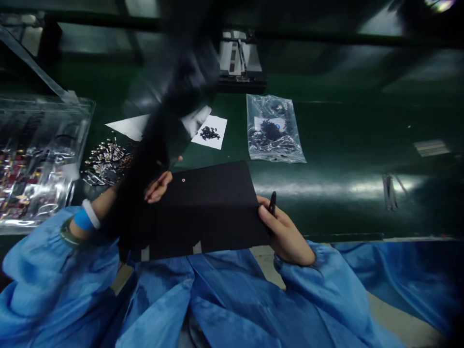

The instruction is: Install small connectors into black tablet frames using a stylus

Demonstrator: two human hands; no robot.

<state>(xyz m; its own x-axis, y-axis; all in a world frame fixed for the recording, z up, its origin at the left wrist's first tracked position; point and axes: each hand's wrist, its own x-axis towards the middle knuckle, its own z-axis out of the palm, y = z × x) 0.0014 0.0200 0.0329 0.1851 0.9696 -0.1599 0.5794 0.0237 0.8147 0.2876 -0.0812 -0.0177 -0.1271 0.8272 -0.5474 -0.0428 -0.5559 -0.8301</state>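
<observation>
A thin, flat black panel (213, 208) is held above my lap. It has a small light-ringed spot near its upper left and two grey tape tabs on its lower edge. My right hand (284, 232) grips its right edge, and a slim black tool (272, 203), perhaps tweezers, sticks up from the same hand. Over the panel's upper left is my left hand (158, 187), its fingers curled together; whatever they hold cannot be made out. A dark blurred shape (152, 140) close to the camera hides part of that hand and the panel's left end.
Small metal parts (107, 162) lie heaped at left beside a clear tray (81, 140) of components. Black bits sit on white paper (222, 137). A clear bag (276, 145) of dark pieces lies behind the panel. Metal strips (389, 193) and a light strip (431, 148) are at right.
</observation>
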